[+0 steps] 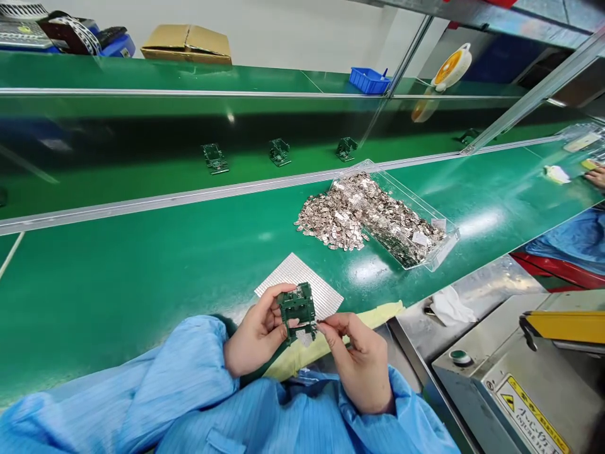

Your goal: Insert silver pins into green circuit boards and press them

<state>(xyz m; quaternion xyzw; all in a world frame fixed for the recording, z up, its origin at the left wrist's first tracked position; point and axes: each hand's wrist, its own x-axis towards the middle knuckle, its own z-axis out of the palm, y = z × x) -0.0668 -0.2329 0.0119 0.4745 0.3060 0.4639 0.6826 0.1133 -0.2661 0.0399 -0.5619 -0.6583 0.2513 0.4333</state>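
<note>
A green circuit board panel (297, 305) with cut-out gaps is gripped along its left side by my left hand (258, 328), thumb in front and fingers behind. My right hand (357, 353) pinches at the panel's lower right corner; whatever lies between thumb and forefinger is too small to make out. Below and behind the board lies a white sheet with a fine grid (326, 295). Farther off, a heap of small silvery metal pieces (331, 217) spills from a clear plastic tray (442, 249) lying on the bench.
Several similar boards (280, 152) stand on the conveyor belt (165, 170) beyond the metal rail. Yellow cloth (382, 313) lies along the bench edge. To the right is a grey machine (496, 372) with a green button. Another person's hand (596, 176) shows at the far right.
</note>
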